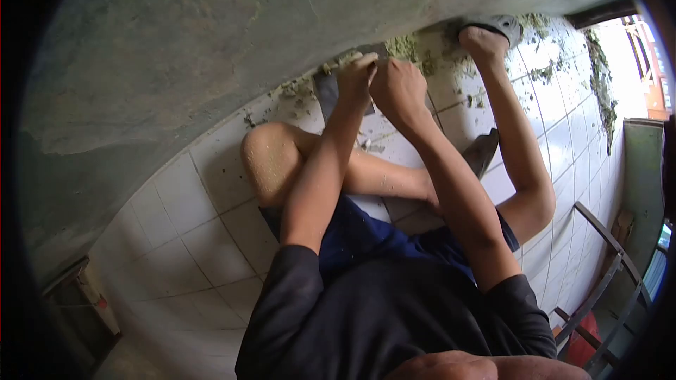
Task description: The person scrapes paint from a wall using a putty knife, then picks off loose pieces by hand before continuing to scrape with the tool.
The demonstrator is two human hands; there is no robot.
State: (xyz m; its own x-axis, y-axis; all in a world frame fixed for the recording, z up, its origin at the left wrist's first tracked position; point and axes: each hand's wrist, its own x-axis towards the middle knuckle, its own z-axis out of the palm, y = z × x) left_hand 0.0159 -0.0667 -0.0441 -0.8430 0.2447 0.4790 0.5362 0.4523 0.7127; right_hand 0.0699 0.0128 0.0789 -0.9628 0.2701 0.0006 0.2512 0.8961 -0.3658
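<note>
My left hand (pixel 355 79) is closed close to the foot of the grey-green wall (pixel 211 49). Beside it and almost touching it, my right hand (pixel 398 90) is curled into a fist. A small dark edge shows between the two hands, but whatever they grip is mostly hidden by the fingers. Under my left wrist lies a flat grey piece (pixel 327 93) on the white tiled floor (pixel 218 239). Greenish flakes (pixel 403 48) are scattered along the base of the wall around both hands.
My legs are bent on the tiles, with a grey clog (pixel 508 28) on one foot and another dark shoe (pixel 482 155) nearby. More debris (pixel 600 77) lies in a strip by the bright doorway. A dark metal frame (pixel 609 278) stands at the right.
</note>
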